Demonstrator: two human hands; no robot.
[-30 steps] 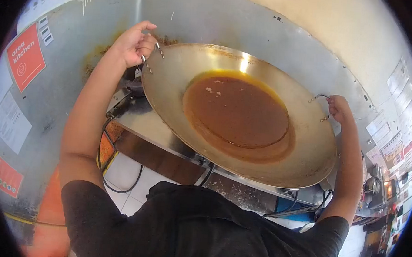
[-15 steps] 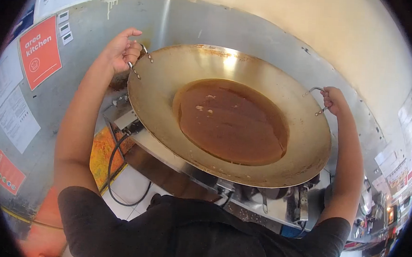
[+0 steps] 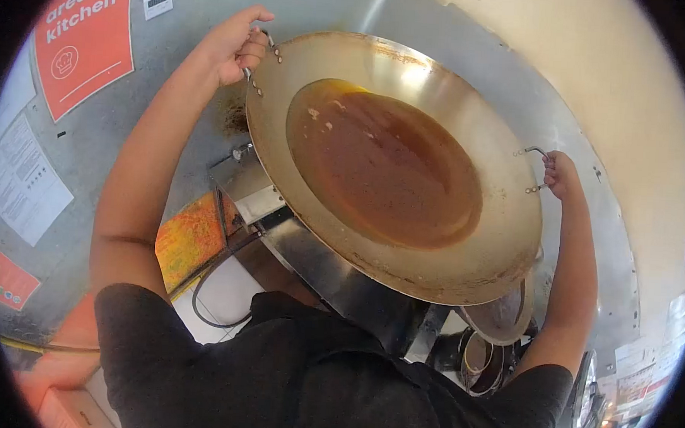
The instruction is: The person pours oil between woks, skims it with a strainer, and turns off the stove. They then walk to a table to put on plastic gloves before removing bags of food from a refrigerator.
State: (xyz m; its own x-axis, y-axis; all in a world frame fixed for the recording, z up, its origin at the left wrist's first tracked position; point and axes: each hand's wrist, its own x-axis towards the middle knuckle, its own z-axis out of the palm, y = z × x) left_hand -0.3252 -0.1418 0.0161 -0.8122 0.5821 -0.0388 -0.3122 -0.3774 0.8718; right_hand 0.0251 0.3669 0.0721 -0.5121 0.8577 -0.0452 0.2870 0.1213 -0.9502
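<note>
A large, wide metal wok [image 3: 503, 246] fills the middle of the view, held up in front of my chest. Brown, oily liquid [image 3: 391, 170] lies inside it, with a few pale bits floating near its upper left. My left hand [image 3: 239, 46] grips the looped handle on the wok's left side, fingers curled round it and index finger extended. Around the opposite handle [image 3: 538, 152], my right hand [image 3: 563, 177] is closed. The wok is tilted, its left side higher in the view than its right.
Under the wok stands a metal stove [image 3: 317, 259] with a dark hose [image 3: 219, 285] at its left. A round, sieve-like piece [image 3: 500, 315] and a dark pot [image 3: 478, 361] are below the wok's right edge. A grey metal wall [image 3: 170, 104] carries a red sign [image 3: 84, 38].
The view has turned and the wok has shifted over the stove, uncovering the round piece and pot. Its liquid has spread toward the upper left rim. Both hands keep their grip.
</note>
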